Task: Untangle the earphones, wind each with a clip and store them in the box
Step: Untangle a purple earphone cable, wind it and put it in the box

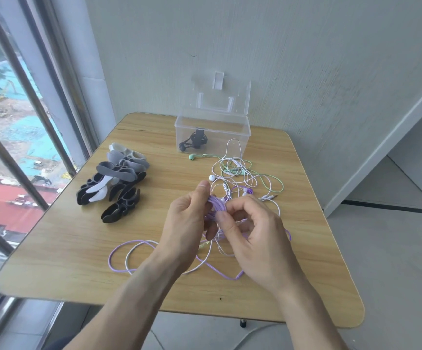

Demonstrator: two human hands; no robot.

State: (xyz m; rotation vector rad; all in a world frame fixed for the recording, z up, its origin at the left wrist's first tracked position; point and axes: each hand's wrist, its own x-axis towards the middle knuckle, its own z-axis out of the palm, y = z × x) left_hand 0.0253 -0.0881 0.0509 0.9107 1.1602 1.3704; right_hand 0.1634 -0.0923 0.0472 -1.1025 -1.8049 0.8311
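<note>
Both hands meet mid-table: left hand (188,218) grips the purple earphone coil (216,207); right hand (254,234) pinches its cord, whose slack trails toward the near edge.

purple earphones (216,207): partly coiled, in hands | tangle (240,173): white/green, table | box (212,133): open, black pair inside

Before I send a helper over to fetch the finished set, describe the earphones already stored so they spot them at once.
At the wooden table's far edge, by the wall, stands a clear plastic box with its lid open. The black earphones lie wound inside it, the only black set; the loose green, white and purple ones lie outside.
</note>
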